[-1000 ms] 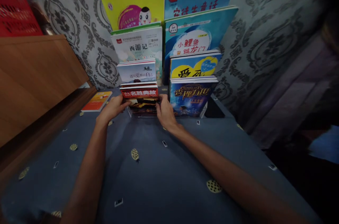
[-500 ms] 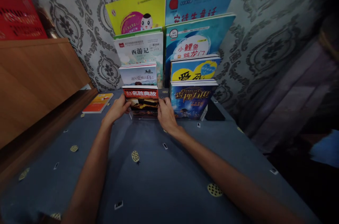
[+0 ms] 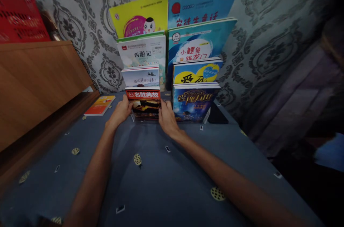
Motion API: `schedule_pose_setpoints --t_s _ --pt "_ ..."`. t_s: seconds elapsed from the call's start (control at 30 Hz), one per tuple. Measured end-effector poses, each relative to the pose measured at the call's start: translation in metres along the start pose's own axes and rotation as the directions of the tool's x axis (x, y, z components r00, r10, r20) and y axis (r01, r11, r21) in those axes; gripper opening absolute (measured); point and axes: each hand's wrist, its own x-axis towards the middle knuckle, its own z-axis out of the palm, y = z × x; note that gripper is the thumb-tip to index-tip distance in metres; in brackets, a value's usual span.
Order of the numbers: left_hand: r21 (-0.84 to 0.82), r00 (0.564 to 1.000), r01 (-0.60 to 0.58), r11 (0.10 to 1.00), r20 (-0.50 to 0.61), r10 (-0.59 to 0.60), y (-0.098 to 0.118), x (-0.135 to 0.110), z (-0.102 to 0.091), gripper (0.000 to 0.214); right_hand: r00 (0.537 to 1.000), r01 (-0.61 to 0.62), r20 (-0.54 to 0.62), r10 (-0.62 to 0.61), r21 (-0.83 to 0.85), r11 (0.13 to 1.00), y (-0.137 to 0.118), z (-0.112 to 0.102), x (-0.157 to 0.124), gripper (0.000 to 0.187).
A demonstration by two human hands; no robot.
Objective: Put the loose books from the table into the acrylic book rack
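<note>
Left hand (image 3: 121,110) and right hand (image 3: 168,117) on a red-topped book (image 3: 146,104), front of the left row.
Nearest: bare forearms reach over a blue surface (image 3: 150,194) printed with pineapples. Grip closed on the red-topped book from both sides, one hand at each edge; book stands upright; fingertips partly hidden. Dark blue book (image 3: 192,103) upright just right of the right hand, heading the right row; black flat item (image 3: 218,114) lies beside it. Orange book (image 3: 99,106) lies flat to the left, near a wooden cabinet (image 3: 40,80). Farther back, left row: pale book (image 3: 141,76), white book (image 3: 142,51), yellow book (image 3: 139,8). Right row: blue-and-yellow book (image 3: 197,71), teal book (image 3: 200,40), tall blue book (image 3: 204,1). Farthest: grey patterned wall (image 3: 88,1).
</note>
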Motion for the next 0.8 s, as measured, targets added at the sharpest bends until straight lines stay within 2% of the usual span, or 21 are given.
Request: schedule_pose_setpoints --t_s 0.33,0.6,0.8 --pt "0.098 0.999 -0.014 0.995 -0.044 0.019 0.0022 0.0002 0.0007 0.021 1.000 -0.004 -0.014 0.004 0.001 1.000 0.0019 0.0055 -0.0015 0.055" --pt "0.076 0.990 -0.077 0.994 -0.116 0.086 -0.0046 0.0046 -0.0021 0.013 1.000 0.028 -0.007 -0.028 0.001 1.000 0.0036 0.0020 -0.0011 0.054" --pt "-0.054 0.982 -0.043 0.998 -0.185 0.033 -0.0004 0.0048 -0.0025 0.016 0.998 0.051 -0.044 -0.052 -0.024 0.998 0.0057 0.0039 -0.0030 0.053"
